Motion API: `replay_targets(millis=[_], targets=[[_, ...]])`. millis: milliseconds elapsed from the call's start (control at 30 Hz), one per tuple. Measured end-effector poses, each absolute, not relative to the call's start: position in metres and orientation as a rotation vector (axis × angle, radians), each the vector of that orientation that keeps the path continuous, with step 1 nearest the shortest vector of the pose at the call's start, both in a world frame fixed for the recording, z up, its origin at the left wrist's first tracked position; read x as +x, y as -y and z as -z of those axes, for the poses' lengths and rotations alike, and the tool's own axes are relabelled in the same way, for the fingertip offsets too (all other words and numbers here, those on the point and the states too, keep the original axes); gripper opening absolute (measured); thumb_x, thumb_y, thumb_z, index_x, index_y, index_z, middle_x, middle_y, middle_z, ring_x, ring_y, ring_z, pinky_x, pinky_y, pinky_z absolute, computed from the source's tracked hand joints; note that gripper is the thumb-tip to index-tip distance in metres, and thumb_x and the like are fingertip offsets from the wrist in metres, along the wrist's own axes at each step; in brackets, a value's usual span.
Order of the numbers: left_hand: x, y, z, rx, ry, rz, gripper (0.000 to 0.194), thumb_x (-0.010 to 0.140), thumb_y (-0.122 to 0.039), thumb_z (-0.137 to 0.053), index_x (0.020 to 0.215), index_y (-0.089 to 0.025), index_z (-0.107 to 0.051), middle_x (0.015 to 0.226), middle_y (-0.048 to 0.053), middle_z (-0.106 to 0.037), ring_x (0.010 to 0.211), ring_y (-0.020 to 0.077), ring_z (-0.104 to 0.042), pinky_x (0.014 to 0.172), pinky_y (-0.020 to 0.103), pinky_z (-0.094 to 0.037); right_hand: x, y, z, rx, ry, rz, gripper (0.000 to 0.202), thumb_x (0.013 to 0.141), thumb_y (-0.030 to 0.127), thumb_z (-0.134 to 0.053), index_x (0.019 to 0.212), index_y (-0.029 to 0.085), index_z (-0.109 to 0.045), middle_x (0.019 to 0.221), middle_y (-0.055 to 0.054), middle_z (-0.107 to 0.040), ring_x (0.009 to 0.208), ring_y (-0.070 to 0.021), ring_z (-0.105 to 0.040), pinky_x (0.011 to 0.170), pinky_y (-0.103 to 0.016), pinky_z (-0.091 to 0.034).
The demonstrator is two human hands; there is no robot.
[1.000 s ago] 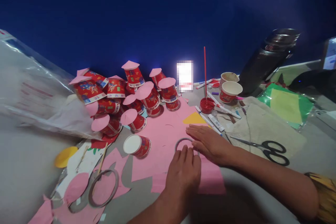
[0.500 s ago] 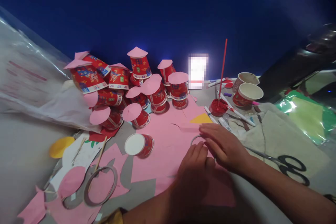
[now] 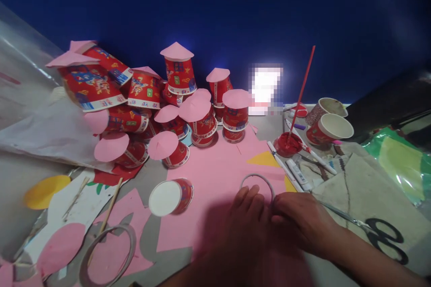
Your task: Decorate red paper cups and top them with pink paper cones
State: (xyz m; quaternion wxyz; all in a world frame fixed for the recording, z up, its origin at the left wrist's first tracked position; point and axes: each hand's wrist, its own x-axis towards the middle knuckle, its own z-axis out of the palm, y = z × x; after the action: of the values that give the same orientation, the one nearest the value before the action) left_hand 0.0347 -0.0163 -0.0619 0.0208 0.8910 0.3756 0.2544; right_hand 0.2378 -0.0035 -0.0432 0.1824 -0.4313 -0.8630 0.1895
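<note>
A grey ring [image 3: 257,175] lies flat on a large pink paper sheet [image 3: 215,175]. My left hand [image 3: 247,215] holds the ring down, its fingers together over the near left part of the rim. At the ring's right edge is my right hand [image 3: 303,222], its fingers curled and closed; whatever they may hold is hidden. To the left, a red paper cup [image 3: 186,195] rests on its side on the sheet, its white end [image 3: 164,198] facing left. A yellow paper piece [image 3: 264,159] shows beyond the ring.
Several red cups with pink cone tops [image 3: 177,71] crowd the back left. At right are a red pot [image 3: 288,144] with a stick, white markers [image 3: 316,159], two open cups [image 3: 335,125] and scissors [image 3: 384,237]. Another ring [image 3: 133,242] and pink scraps lie front left.
The view has shifted closer. My right hand has moved from the ring's far side to its right edge. More of the ring's far rim shows now.
</note>
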Motion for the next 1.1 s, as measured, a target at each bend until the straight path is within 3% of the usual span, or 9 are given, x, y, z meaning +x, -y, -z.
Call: replay_targets(millis=[67,167,367,633,900,967,1100], targets=[[0.034,0.015,0.064,2.762,-1.193,-0.765,0.019,0.101,-0.014,-0.048,0.104,-0.017,-0.066,0.106,0.006,-0.073,0.127,0.0261,-0.062,0.119,0.048,-0.037,0.238,0.003,0.046,-1.28,2.444,-0.588,0.048,0.106,0.049,-0.041,0.071,0.021,-0.058,0.064,-0.001,-0.061,0.056,-0.0148,-0.052,0.056,-0.03,-0.033],[0.033,0.012,0.066,2.728,-1.284,-0.81,0.021,0.101,-0.013,-0.045,0.108,-0.015,-0.066,0.11,0.008,-0.072,0.126,0.0282,-0.063,0.117,0.052,-0.04,0.236,0.005,0.05,-1.381,2.428,-0.57,0.038,0.102,0.038,-0.05,0.069,0.021,-0.058,0.062,0.0,-0.06,0.055,-0.0146,-0.05,0.056,-0.03,-0.029],[0.031,0.008,0.064,2.689,-1.295,-0.858,0.022,0.098,-0.009,-0.044,0.103,-0.014,-0.065,0.106,0.01,-0.071,0.117,0.0272,-0.065,0.107,0.049,-0.05,0.232,0.006,0.049,-1.415,2.415,-0.514,0.037,0.099,0.031,-0.05,0.065,0.021,-0.057,0.06,0.0,-0.059,0.052,-0.0137,-0.048,0.053,-0.03,-0.024],[0.032,0.01,0.054,2.629,-1.356,-0.898,0.015,0.092,-0.006,-0.053,0.087,-0.017,-0.062,0.088,0.006,-0.067,0.088,0.024,-0.061,0.094,0.046,-0.048,0.231,0.002,0.041,-1.414,2.441,-0.529,0.04,0.1,0.03,-0.051,0.062,0.02,-0.057,0.059,0.0,-0.06,0.052,-0.0125,-0.049,0.053,-0.029,-0.027],[0.034,0.011,0.054,2.597,-1.423,-0.86,0.018,0.088,-0.004,-0.057,0.077,-0.019,-0.058,0.076,0.004,-0.06,0.073,0.0226,-0.055,0.075,0.041,-0.047,0.232,0.004,0.047,-1.474,2.462,-0.56,0.031,0.096,0.027,-0.054,0.066,0.021,-0.058,0.064,-0.001,-0.065,0.054,-0.0139,-0.054,0.054,-0.028,-0.026],[0.033,0.015,0.052,2.61,-1.436,-0.796,0.015,0.089,-0.005,-0.056,0.082,-0.018,-0.061,0.081,0.006,-0.063,0.078,0.0235,-0.057,0.08,0.043,-0.049,0.233,0.004,0.049,-1.5,2.459,-0.576,0.029,0.095,0.027,-0.054,0.067,0.021,-0.059,0.063,-0.001,-0.065,0.055,-0.0148,-0.054,0.055,-0.028,-0.026],[0.033,0.027,0.044,2.703,-1.428,-0.763,0.021,0.094,-0.009,-0.052,0.11,-0.014,-0.066,0.106,0.011,-0.068,0.108,0.0285,-0.061,0.104,0.05,-0.043,0.235,0.004,0.049,-1.533,2.49,-0.591,0.023,0.092,0.021,-0.053,0.069,0.023,-0.059,0.063,-0.001,-0.064,0.055,-0.0158,-0.056,0.055,-0.029,-0.029]])
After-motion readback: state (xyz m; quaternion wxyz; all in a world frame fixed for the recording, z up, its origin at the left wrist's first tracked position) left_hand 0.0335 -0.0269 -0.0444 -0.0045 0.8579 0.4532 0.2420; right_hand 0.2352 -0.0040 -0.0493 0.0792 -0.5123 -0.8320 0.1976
